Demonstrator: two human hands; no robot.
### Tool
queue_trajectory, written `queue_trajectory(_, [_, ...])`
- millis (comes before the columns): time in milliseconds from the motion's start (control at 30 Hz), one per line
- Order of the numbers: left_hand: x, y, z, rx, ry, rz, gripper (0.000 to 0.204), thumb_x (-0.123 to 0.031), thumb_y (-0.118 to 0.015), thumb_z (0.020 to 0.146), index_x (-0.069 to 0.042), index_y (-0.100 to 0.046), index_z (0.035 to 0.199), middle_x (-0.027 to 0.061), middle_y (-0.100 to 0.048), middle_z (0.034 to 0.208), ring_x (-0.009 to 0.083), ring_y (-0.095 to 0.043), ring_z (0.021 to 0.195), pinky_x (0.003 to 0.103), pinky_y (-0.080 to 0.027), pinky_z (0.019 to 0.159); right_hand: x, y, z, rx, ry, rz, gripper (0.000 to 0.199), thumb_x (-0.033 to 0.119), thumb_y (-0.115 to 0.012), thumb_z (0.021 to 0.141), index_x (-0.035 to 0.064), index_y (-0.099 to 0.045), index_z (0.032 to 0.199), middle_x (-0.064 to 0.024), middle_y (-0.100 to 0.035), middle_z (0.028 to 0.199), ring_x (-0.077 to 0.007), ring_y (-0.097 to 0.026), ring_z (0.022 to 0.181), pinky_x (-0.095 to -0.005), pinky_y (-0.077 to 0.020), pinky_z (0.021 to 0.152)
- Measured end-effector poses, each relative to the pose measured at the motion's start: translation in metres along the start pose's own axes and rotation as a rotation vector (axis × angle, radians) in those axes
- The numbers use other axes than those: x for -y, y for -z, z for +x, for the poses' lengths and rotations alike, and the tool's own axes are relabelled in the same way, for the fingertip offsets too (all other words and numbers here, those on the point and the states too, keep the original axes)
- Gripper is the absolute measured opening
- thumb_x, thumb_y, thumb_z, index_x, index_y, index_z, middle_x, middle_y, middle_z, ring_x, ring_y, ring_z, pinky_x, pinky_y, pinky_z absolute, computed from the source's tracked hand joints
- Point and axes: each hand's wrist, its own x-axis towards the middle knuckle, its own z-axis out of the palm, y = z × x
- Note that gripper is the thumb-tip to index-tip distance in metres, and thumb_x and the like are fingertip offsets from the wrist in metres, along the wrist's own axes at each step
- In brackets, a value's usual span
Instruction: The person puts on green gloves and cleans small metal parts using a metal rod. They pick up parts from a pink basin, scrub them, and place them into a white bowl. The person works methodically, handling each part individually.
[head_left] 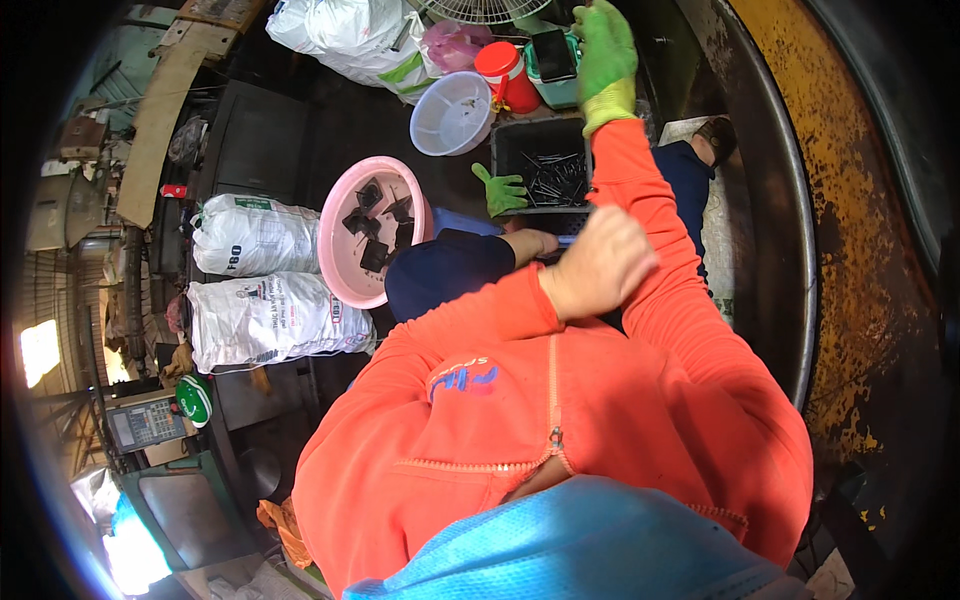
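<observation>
My bare left hand (pixel 598 262) is in front of my chest beside my right sleeve. Its fingers look curled and slightly blurred; whatever they may hold is hidden. Reaching farther out, my right hand (pixel 606 55) wears a green glove with a yellow cuff and has its fingers stretched out. Next to it, a dark flat, phone-like thing (pixel 553 55) rests on a teal box (pixel 552 94). A second green glove (pixel 500 190) lies at the near left corner of a black crate (pixel 540 133). Thin black rods (pixel 556 180) fill part of that crate.
A pink tub (pixel 330 235) holds several dark square parts. Beyond it stand a pale basin (pixel 448 118) and a red jug (pixel 507 78). White sacks (pixel 270 318) lie at left. A rusty yellow machine edge (pixel 850 300) runs along the right. A fan guard (pixel 485 8) shows at the top.
</observation>
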Motion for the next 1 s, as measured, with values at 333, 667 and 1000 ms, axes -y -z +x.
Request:
queue_trajectory(333, [0.066, 0.008, 0.026, -0.214, 0.055, 0.431, 0.026, -0.012, -0.067, 0.078, -0.006, -0.060, 0.102, 0.0093, -0.053, 0.093, 0.0282, -0.051, 0.089, 0.038, -0.041, 0.078, -0.010, 0.002, -0.007, 0.042, -0.158, 0.008, 0.040, 0.024, -0.055, 0.093, 0.0012, -0.051, 0.126, -0.0066, -0.059, 0.114, -0.0131, -0.055, 0.099, -0.0274, -0.0430, 0.086])
queue_trajectory(667, [0.009, 0.001, -0.010, -0.004, 0.357, -0.213, 0.008, -0.010, -0.054, 0.087, -0.003, -0.054, 0.082, 0.0119, -0.053, 0.078, 0.0282, -0.053, 0.073, 0.036, -0.042, 0.069, -0.022, 0.010, 0.005, -0.080, -0.247, 0.334, 0.039, 0.025, -0.056, 0.092, 0.0067, -0.050, 0.127, -0.0027, -0.062, 0.105, -0.0112, -0.056, 0.088, -0.0278, -0.0440, 0.079])
queue_trajectory(1000, [0.082, 0.032, 0.026, -0.320, 0.261, 0.129, 0.021, -0.014, -0.074, 0.075, -0.005, -0.063, 0.091, 0.0101, -0.061, 0.089, 0.0248, -0.059, 0.080, 0.034, -0.048, 0.070, -0.015, 0.002, -0.012, 0.029, 0.058, -0.312, 0.045, 0.029, -0.054, 0.093, 0.0030, -0.046, 0.129, -0.0122, -0.060, 0.114, -0.0212, -0.059, 0.096, -0.0352, -0.0464, 0.084])
